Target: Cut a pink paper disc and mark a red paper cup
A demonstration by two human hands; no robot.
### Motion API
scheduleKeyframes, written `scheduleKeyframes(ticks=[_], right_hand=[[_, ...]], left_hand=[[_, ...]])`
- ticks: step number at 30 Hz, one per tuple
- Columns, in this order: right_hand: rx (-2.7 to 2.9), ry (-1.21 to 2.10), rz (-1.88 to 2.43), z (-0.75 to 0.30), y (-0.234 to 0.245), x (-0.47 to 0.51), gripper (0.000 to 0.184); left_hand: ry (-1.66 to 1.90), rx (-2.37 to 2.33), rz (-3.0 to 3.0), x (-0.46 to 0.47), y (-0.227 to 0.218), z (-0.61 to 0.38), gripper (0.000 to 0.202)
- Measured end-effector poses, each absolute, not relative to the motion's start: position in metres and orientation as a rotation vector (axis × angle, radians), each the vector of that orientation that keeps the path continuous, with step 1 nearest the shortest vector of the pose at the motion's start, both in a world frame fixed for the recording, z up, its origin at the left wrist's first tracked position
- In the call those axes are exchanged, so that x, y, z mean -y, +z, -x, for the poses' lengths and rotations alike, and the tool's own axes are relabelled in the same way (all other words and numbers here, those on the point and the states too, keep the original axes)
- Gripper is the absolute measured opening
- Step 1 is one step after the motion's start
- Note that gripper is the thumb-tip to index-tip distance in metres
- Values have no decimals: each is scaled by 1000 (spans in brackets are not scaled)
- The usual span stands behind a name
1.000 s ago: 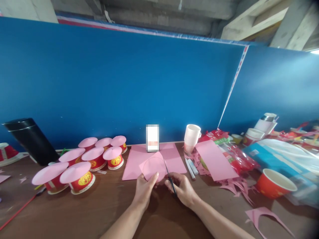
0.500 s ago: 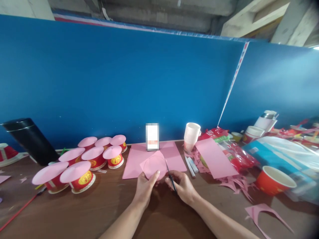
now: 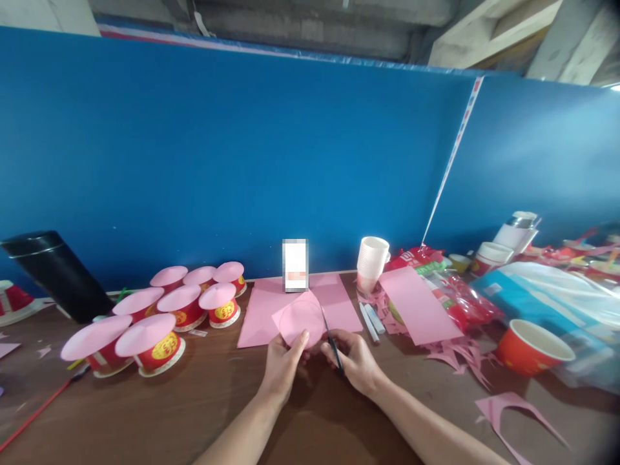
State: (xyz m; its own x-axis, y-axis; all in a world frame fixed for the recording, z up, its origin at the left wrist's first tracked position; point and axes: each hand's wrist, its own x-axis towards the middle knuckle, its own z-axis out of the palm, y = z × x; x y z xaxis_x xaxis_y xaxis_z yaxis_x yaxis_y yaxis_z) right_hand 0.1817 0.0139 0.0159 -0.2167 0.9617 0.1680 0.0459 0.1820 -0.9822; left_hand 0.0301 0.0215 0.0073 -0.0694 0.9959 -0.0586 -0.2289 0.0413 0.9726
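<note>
brown table (image 3: 188, 407), scissors (image 3: 335, 354) between cups (image 3: 522, 354)

Paper (image 3: 301, 321) in left hand (image 3: 281, 368), scissors (image 3: 334, 351) in right hand (image 3: 357, 361), sheet (image 3: 259, 316) behind, cups (image 3: 188, 319) left, cup stack (image 3: 372, 261) right (markers (image 3: 375, 320) before it)

- Craft workstation, small handwork sort — set inside a raw concrete building.
- Overhead: grey concrete beams (image 3: 314, 27), rough finish.
- Tall blue partition panel (image 3: 290, 142) closes off the back of the brown tabletop (image 3: 194, 416).
- Paper-craft stock laid out: pink paper sheets (image 3: 252, 329), a stack of white paper cups (image 3: 372, 258).
- Black-handled scissors (image 3: 334, 352) at the edge of a circle-marked pink paper piece (image 3: 303, 323).
- Curved pink offcut (image 3: 506, 405) and shredded scraps (image 3: 453, 354) at right — cutting waste.
- Left: batch of red paper cups (image 3: 157, 361) with shallow pink cone tops (image 3: 145, 334), grouped as repeated pieces.
</note>
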Motion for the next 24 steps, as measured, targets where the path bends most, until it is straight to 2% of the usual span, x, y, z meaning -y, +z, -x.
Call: scheduleKeyframes(ticks=[17, 24], right_hand=[[1335, 1270, 1075, -180, 3, -19, 29], [1207, 1320, 1096, -183, 11, -19, 35]], left_hand=[[1300, -1169, -915, -25, -1, -29, 35], [1339, -1179, -898, -26, 1, -29, 33]])
